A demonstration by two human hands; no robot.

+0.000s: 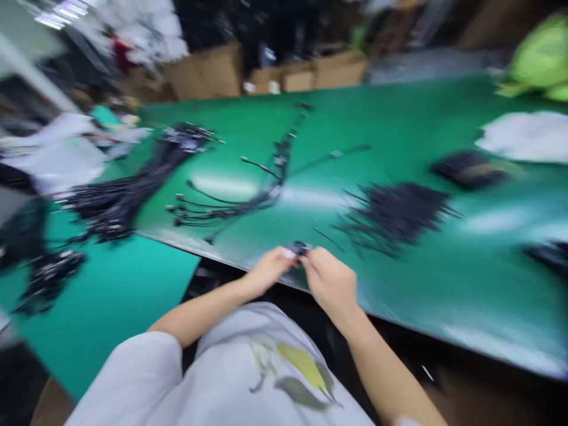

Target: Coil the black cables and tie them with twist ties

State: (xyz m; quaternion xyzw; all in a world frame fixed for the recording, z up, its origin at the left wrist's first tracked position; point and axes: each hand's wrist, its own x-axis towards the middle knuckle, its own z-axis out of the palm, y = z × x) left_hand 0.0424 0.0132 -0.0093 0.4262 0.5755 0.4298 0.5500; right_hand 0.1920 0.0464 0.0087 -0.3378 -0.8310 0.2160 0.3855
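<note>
Just over the table's near edge, both hands meet at a small dark piece (299, 247) with a paler, shiny bit on it, too blurred to tell its kind. My left hand (271, 269) pinches it from the left between thumb and fingers. From the right, my right hand (329, 277) closes on the same piece, its fingers curled. Beyond them lies a bunch of black cables (261, 198) with small connectors, fanned out on the green table. A loose pile of thin black strips (402, 210) spreads to the right of my hands.
Thick bundles of black cables (133, 183) lie at left, with a smaller cable bunch (48, 278) on the lower green surface (124, 302). At right are a dark packet (468, 170), a white bag (528, 136) and a lime-green item (541, 56). Cardboard boxes (204, 71) stand behind the green table (412, 118).
</note>
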